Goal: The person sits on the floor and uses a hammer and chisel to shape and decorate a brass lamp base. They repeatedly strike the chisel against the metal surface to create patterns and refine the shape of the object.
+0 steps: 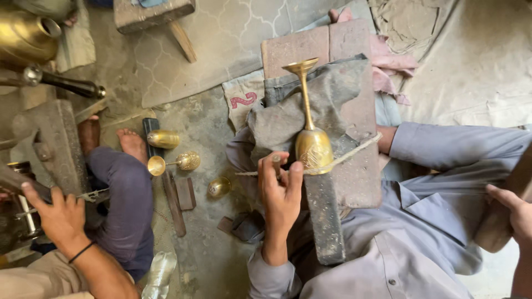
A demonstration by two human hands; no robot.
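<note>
A brass goblet lies on its side, foot pointing away, on a grey cloth over a brick-red block. A pale cord crosses its engraved bowl and pins it onto a dark metal bar. My left hand pinches a short punch just left of the bowl, the tip close to the brass. My right hand is at the right edge, fingers curled on a brown wooden mallet that is partly cut off by the frame.
A co-worker sits at left, one hand on a metal tool, bare feet by a dark strip. Brass cup parts, a small goblet and a brass bowl lie on the floor. A large brass vessel stands top left.
</note>
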